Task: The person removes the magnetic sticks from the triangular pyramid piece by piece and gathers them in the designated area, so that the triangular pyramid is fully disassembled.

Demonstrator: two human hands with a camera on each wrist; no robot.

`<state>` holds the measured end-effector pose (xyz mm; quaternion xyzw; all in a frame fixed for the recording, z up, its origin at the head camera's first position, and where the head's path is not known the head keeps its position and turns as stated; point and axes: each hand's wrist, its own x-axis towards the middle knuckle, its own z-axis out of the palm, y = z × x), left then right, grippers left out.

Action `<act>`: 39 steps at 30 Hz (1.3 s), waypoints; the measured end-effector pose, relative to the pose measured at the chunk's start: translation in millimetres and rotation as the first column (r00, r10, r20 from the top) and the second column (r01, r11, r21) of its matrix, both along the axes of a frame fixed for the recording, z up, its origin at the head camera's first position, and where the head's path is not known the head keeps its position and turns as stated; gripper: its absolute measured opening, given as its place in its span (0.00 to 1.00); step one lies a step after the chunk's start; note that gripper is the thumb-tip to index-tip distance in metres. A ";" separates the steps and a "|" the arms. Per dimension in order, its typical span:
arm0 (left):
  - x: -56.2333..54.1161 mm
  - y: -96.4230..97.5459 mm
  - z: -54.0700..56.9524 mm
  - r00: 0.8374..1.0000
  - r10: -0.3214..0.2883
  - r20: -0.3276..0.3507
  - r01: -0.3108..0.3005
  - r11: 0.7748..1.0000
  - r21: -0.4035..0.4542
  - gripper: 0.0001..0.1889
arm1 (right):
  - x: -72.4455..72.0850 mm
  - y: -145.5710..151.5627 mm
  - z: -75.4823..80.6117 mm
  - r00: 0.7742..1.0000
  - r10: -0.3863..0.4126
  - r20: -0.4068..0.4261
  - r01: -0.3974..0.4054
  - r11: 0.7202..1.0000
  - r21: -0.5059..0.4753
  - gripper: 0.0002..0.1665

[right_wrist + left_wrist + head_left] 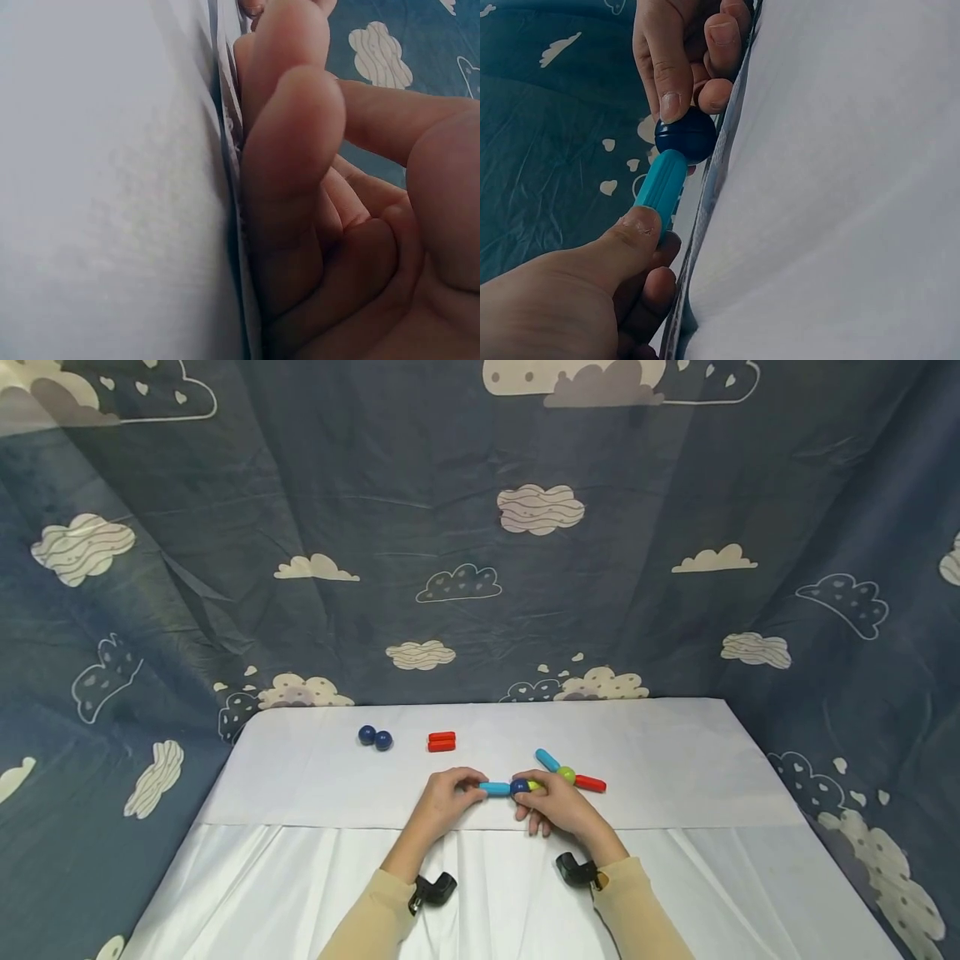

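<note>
Pinched in my left hand (444, 799), a ribbed light-blue plastic rod (661, 182) meets the glossy dark-blue plastic ball (685, 137) my right hand (562, 802) grips, over the white-clothed table (690, 777). Pushing off-line could twist the ball loose; a careless wrist swing could knock the red plastic rod (590, 783) nearby.

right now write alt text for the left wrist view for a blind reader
The left hand pinches a light-blue stick whose tip meets a dark-blue ball held by the right hand. White cloth fills the picture's right half.
</note>
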<state>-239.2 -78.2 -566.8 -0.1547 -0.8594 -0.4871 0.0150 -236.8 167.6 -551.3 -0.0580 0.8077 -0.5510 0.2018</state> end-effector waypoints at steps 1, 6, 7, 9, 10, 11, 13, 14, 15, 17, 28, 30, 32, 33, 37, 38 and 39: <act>0.3 -0.1 1.2 1.000 0.001 0.008 -0.001 1.000 0.002 0.07 | 0.1 0.4 0.6 1.000 0.003 -0.001 -0.003 1.000 -0.002 0.29; -0.6 -1.8 2.7 0.999 -0.007 0.043 0.006 1.000 0.023 0.07 | 1.6 -0.6 2.6 1.000 -0.018 0.004 0.018 1.000 0.001 0.29; -0.9 -2.4 2.5 0.999 -0.006 0.048 0.004 0.999 0.035 0.07 | 1.9 -0.9 2.9 1.000 -0.029 0.007 0.029 1.000 0.002 0.29; -0.9 -4.1 2.4 0.998 0.002 0.059 -0.005 0.998 0.063 0.07 | 2.6 -2.1 3.4 0.998 -0.055 0.015 0.055 0.998 0.010 0.29; -0.8 -5.1 2.2 0.998 0.007 0.063 -0.012 0.997 0.077 0.07 | 3.0 -2.3 3.3 0.998 -0.065 0.017 0.065 0.998 0.012 0.29; -0.6 -6.3 1.9 0.998 0.014 0.065 -0.020 0.996 0.089 0.07 | 3.3 -2.6 3.3 0.997 -0.073 0.018 0.073 0.997 0.013 0.29; -0.4 -9.1 1.8 0.998 0.029 0.057 -0.035 0.994 0.105 0.08 | 3.9 -2.8 2.6 0.997 -0.080 0.020 0.080 0.997 0.014 0.29; -0.6 -10.8 1.9 0.998 0.037 0.045 -0.041 0.993 0.110 0.08 | 4.1 -2.9 2.2 0.997 -0.078 0.018 0.078 0.997 0.011 0.29; -1.1 -12.9 2.1 0.998 0.047 0.031 -0.050 0.992 0.114 0.08 | 4.2 -2.9 1.7 0.997 -0.075 0.016 0.075 0.997 0.009 0.29; -2.9 -18.2 1.9 0.996 0.084 -0.010 -0.083 0.989 0.122 0.09 | 4.2 -2.8 1.4 0.997 -0.071 0.015 0.071 0.997 0.002 0.29; -16.4 -49.3 3.2 0.910 0.414 -0.040 -0.408 0.907 0.103 0.10 | 4.2 -2.2 2.5 0.998 -0.056 0.009 0.056 0.998 -0.011 0.29; -18.8 -51.3 3.4 0.897 0.440 -0.036 -0.436 0.895 0.094 0.10 | 3.8 -2.4 2.4 0.998 -0.057 0.014 0.057 0.998 -0.008 0.29; -21.4 -51.9 3.5 0.889 0.457 -0.026 -0.453 0.887 0.088 0.10 | 3.2 -2.5 2.3 0.998 -0.062 0.020 0.062 0.998 -0.003 0.29; -22.6 -52.1 3.4 0.887 0.461 -0.023 -0.458 0.885 0.085 0.10 | 2.7 -2.7 2.3 0.998 -0.066 0.024 0.066 0.998 0.000 0.29; -26.4 -51.2 2.7 0.881 0.472 -0.025 -0.469 0.880 0.074 0.09 | 2.1 -2.3 2.5 0.997 -0.068 0.027 0.068 0.998 0.006 0.30; -27.1 -50.9 2.4 0.881 0.472 -0.028 -0.470 0.880 0.068 0.09 | 1.9 -2.1 2.4 0.997 -0.067 0.028 0.067 0.998 0.006 0.30; -27.7 -50.5 2.2 0.881 0.472 -0.030 -0.470 0.880 0.066 0.10 | 1.9 -1.9 2.1 0.998 -0.064 0.027 0.064 0.998 0.005 0.30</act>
